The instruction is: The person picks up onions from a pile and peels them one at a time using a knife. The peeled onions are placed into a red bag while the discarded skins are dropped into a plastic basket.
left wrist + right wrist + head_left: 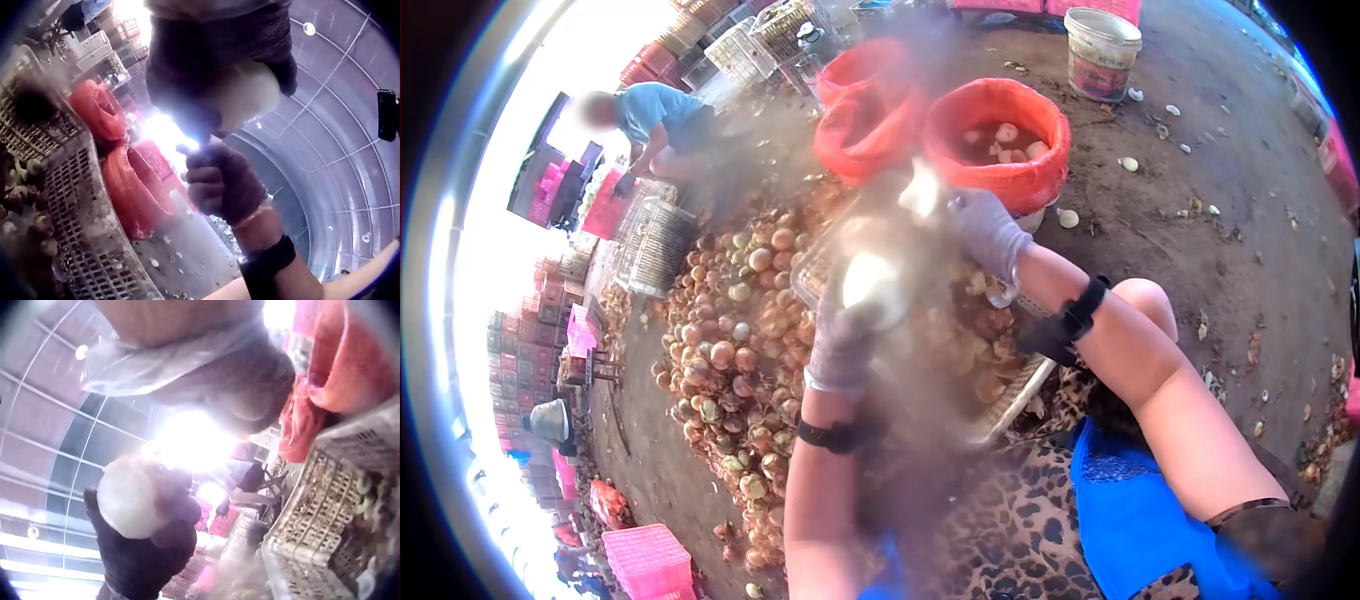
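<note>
My gloved left hand (840,345) grips a peeled white onion (127,499) in front of my body. In the left wrist view the onion (250,94) shows pale beneath the dark glove. My gloved right hand (990,235) is raised close by, its fingers curled in the left wrist view. A small bright object (920,190) sticks out by those fingers; glare and blur leave me unable to tell its kind. Below both hands stands a pale plastic crate (1015,400) of onions, partly hidden by a hazy smear.
A heap of unpeeled onions (725,350) spreads over the ground at left. Ahead is a red-lined bucket (1045,185) with peeled onions inside, beside other red mesh bags (855,140). A white bucket (1103,45) stands farther off. Another person (660,115) bends near crates at upper left.
</note>
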`<state>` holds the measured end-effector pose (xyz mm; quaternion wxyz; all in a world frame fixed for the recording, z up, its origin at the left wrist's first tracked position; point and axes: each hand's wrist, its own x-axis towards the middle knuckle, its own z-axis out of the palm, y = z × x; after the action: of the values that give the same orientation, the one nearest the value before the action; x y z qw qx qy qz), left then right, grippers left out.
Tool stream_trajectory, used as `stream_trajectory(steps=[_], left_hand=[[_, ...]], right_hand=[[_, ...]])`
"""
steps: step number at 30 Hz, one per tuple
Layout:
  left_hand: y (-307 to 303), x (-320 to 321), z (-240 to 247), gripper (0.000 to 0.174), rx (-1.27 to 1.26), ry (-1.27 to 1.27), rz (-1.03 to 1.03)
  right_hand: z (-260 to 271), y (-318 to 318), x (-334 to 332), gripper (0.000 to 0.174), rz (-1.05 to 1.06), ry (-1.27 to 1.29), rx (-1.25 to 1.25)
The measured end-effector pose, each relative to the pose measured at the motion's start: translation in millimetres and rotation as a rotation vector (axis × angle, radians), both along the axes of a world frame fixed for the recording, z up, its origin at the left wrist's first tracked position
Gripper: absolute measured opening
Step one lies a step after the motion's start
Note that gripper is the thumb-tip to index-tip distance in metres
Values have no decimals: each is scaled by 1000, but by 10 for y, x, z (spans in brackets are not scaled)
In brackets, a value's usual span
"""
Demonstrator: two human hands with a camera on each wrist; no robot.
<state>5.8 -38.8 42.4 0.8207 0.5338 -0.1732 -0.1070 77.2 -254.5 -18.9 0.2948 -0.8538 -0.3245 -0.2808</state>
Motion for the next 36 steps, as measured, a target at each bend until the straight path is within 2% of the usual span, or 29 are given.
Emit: stream_trajectory(steps=[1, 4, 5, 6, 8, 10, 11, 12, 14, 16, 18, 19, 22, 23, 25, 28, 30, 33, 35, 36], left_hand=[[-34, -13, 46, 91, 106, 73, 158], [81, 48, -215, 90, 175, 58, 100], [193, 113, -459, 85, 234, 93, 104], [211, 92, -506, 78, 267, 190, 47], [144, 91, -543, 76, 396, 97, 77], [80, 134, -488, 74, 377, 138, 40], [75, 151, -473, 73, 330, 191, 2], [83, 156, -488, 74, 323, 196, -7], [114, 151, -551, 75, 312, 207, -36], [122, 162, -659, 42, 281, 48, 37], [197, 137, -598, 45, -24, 325, -73], [223, 99, -508, 46, -114, 300, -170], [281, 133, -522, 51, -315, 434, -271], [244, 118, -512, 51, -317, 498, -203], [210, 171, -607, 63, -45, 325, -22], [210, 231, -682, 64, 88, 239, 30], [197, 214, -709, 63, 40, 305, 28], [185, 222, -859, 51, -100, 339, 115], [136, 161, -684, 52, -311, 435, 94], [133, 67, -540, 56, -469, 520, 37]], right_hand=[[-116, 18, 95, 33, 90, -72, 100], [329, 28, -310, 49, 198, 372, 360], [490, 46, -422, 43, 239, 580, 381], [571, 98, -504, 38, 284, 796, 395], [475, 233, -562, 30, 331, 1146, 510], [395, 221, -454, 26, 290, 1359, 751], [372, 214, -427, 25, 251, 1397, 719], [359, 187, -388, 23, 183, 1354, 581], [329, 202, -387, 23, 165, 1387, 553], [339, 268, -418, 24, 52, 1388, 577], [298, 286, -440, 25, 0, 1388, 631], [253, 295, -437, 25, 9, 1389, 673], [242, 321, -455, 30, 76, 1386, 828], [242, 314, -463, 31, 78, 1389, 870], [221, 291, -420, 35, 73, 1405, 912], [203, 312, -443, 29, -32, 1280, 899], [262, 389, -486, 24, -42, 1232, 872], [263, 376, -485, 23, -33, 1254, 830], [226, 301, -404, 24, -12, 1300, 801], [-88, 228, -255, 23, 7, 903, 406]])
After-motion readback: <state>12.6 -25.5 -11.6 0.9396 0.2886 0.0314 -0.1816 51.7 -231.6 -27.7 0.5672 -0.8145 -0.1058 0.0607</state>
